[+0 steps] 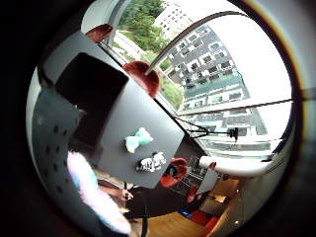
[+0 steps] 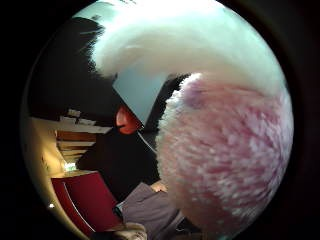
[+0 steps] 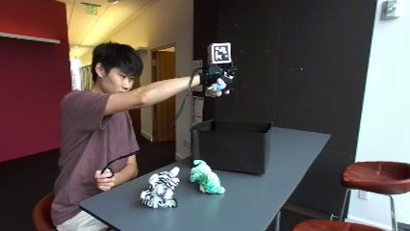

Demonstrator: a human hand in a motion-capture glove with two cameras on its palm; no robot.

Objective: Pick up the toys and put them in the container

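Note:
My gloved right hand (image 3: 216, 83) is raised high above the black fabric container (image 3: 233, 144) and grips a fluffy pink and white plush toy (image 3: 219, 87). That toy (image 2: 225, 165) fills much of the thumb side palm view and shows as a pink fringe (image 1: 94, 192) in the little finger side view. On the dark table (image 3: 275, 192), in front of the container, stand a teal plush toy (image 3: 206, 177) and a black-and-white striped plush toy (image 3: 160, 188). The teal toy (image 1: 137, 139), the striped toy (image 1: 151, 162) and the container (image 1: 91, 91) also show from above.
The person sits at the table's near end, bare left hand (image 3: 104, 180) by the lap below the table edge. Red-brown stools (image 3: 375, 175) stand at the right of the table. A dark wall is behind it.

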